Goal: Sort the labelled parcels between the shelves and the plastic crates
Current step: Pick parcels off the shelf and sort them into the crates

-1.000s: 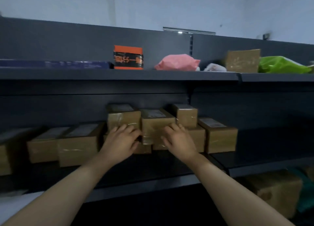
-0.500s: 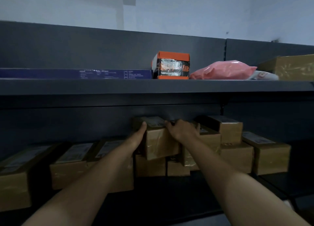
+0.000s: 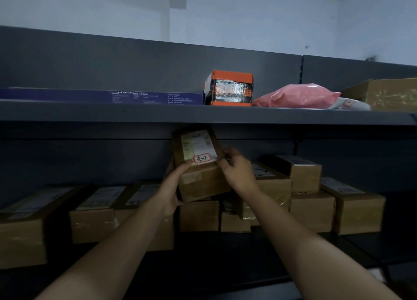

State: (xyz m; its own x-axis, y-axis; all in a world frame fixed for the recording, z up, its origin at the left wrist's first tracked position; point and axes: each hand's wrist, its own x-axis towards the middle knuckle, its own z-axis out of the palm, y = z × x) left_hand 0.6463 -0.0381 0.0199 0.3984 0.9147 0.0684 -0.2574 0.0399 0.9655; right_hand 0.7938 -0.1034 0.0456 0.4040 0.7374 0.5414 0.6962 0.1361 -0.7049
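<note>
A brown cardboard parcel (image 3: 200,182) with a white label and a red-bordered sticker on top is held tilted toward me, lifted above the row on the middle shelf. My left hand (image 3: 173,187) grips its left side and lower corner. My right hand (image 3: 237,171) holds its right top edge, fingers on the label's edge. Several more brown labelled parcels (image 3: 313,209) lie stacked on the middle shelf under and beside it. No crates are in view.
The upper shelf (image 3: 135,114) carries a flat blue box (image 3: 101,95), an orange and black box (image 3: 230,88), a pink bag (image 3: 297,96) and a brown carton (image 3: 392,94). More parcels (image 3: 92,218) line the middle shelf at left. The upper shelf's edge sits just above the held parcel.
Both hands went from resting on the stacked parcels to gripping one, then pulled it up and tilted it so its label faces me. The view moved closer and left.
</note>
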